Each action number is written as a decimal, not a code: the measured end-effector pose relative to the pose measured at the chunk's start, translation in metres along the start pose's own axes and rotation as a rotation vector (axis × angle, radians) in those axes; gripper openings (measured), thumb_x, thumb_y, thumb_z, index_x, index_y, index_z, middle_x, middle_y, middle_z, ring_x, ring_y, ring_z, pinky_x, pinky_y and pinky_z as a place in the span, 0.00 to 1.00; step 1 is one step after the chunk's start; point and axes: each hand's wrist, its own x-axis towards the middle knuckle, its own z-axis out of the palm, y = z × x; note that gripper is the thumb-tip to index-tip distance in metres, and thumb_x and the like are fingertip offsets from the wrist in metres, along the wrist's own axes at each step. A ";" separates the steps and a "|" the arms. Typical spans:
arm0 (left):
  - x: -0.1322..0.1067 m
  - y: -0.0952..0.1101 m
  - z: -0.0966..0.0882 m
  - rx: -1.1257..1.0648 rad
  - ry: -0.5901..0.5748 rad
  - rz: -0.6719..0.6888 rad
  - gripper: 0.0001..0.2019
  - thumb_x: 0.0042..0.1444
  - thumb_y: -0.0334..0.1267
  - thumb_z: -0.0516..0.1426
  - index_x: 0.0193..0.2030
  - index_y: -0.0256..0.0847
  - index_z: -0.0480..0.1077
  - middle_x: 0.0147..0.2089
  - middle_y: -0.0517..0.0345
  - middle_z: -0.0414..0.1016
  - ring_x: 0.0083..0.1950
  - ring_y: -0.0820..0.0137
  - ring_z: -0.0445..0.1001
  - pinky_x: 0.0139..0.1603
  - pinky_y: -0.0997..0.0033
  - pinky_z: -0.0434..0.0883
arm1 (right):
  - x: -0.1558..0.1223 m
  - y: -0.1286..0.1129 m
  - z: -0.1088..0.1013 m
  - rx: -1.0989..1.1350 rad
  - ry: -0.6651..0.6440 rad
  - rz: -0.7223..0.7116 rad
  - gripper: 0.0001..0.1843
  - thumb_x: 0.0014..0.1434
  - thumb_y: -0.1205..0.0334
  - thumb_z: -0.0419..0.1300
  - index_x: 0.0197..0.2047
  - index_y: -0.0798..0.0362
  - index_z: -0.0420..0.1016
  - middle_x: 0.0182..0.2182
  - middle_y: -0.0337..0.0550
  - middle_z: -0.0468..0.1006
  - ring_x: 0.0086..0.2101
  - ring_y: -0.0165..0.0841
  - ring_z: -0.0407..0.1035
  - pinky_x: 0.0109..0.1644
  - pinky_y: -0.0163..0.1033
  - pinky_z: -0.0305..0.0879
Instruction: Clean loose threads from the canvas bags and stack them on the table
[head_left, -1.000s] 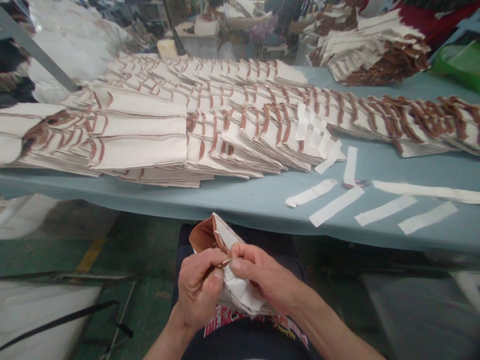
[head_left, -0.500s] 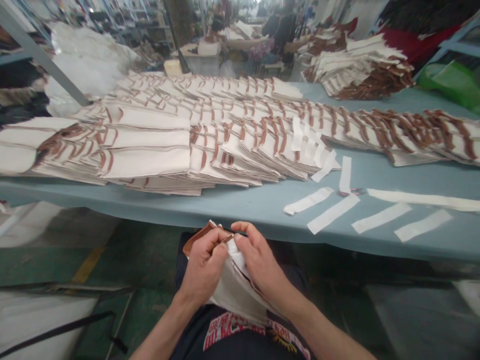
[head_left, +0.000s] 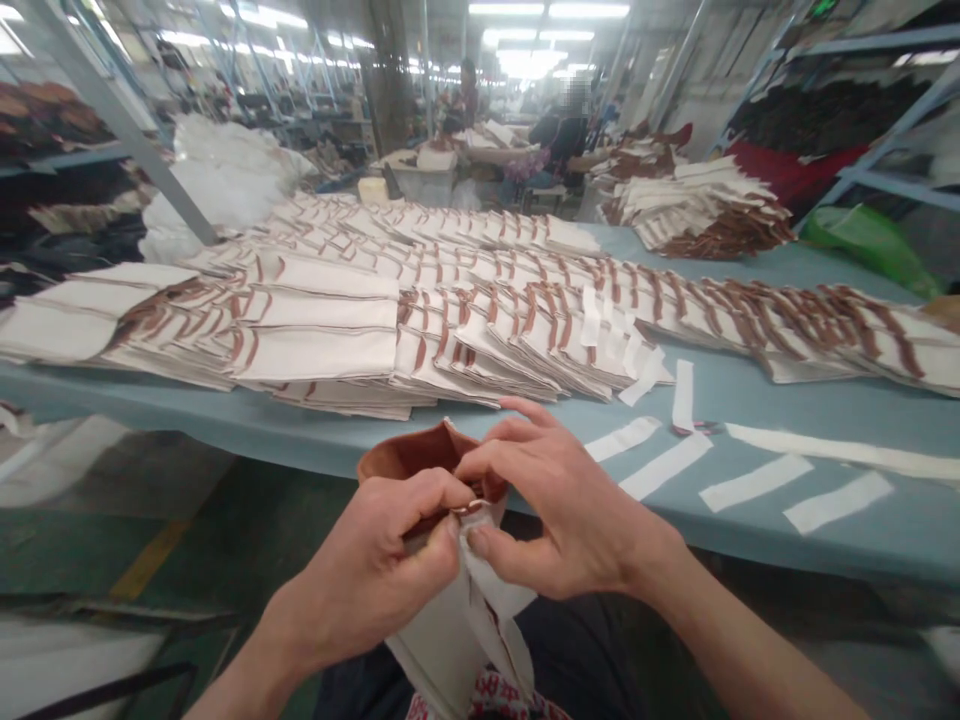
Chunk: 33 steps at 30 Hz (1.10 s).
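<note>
Both my hands hold one cream cloth bag with a brown handle point(head_left: 450, 630) over my lap, just in front of the table edge. My left hand point(head_left: 375, 570) is closed on the bag's top edge, fingers curled over the cloth. My right hand point(head_left: 562, 500) pinches the same edge between thumb and forefinger, with its other fingers raised. The brown handle loops up behind my fingertips.
A blue table point(head_left: 862, 420) carries long overlapping rows of the same cream bags point(head_left: 322, 330) and a heap point(head_left: 697, 210) at the back right. Several white strips point(head_left: 750, 480) lie near the front edge. A person sits far behind. Green floor lies at left.
My hands have lifted the bag up toward the table edge and closer to my view. The camera has tilted up, showing more of the hall behind.
</note>
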 end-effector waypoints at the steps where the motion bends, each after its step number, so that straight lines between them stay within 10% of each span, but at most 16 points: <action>1: -0.001 0.001 -0.001 0.031 0.008 0.017 0.10 0.57 0.26 0.52 0.32 0.42 0.74 0.26 0.65 0.76 0.25 0.76 0.71 0.27 0.80 0.65 | 0.001 0.000 0.000 -0.034 -0.021 -0.010 0.02 0.55 0.62 0.59 0.32 0.49 0.71 0.25 0.35 0.75 0.33 0.36 0.73 0.65 0.52 0.58; 8: -0.006 -0.002 0.002 0.135 0.119 0.088 0.10 0.56 0.24 0.53 0.35 0.43 0.71 0.27 0.68 0.76 0.21 0.78 0.67 0.23 0.81 0.62 | -0.003 0.000 0.006 0.137 -0.074 0.102 0.11 0.53 0.64 0.53 0.22 0.49 0.56 0.19 0.30 0.57 0.23 0.29 0.55 0.30 0.37 0.52; 25: -0.012 -0.027 0.012 0.291 0.159 0.478 0.17 0.56 0.19 0.52 0.47 0.44 0.66 0.25 0.65 0.71 0.22 0.74 0.66 0.26 0.76 0.63 | -0.015 0.004 0.026 0.946 -0.185 0.549 0.08 0.50 0.57 0.56 0.26 0.51 0.64 0.22 0.32 0.61 0.24 0.27 0.52 0.26 0.33 0.48; 33: -0.010 -0.041 0.019 0.490 0.169 0.529 0.12 0.61 0.24 0.50 0.48 0.41 0.67 0.26 0.60 0.75 0.24 0.71 0.72 0.29 0.74 0.69 | -0.015 0.017 0.044 0.912 -0.130 0.721 0.08 0.47 0.56 0.53 0.24 0.51 0.64 0.19 0.31 0.59 0.22 0.26 0.50 0.24 0.32 0.45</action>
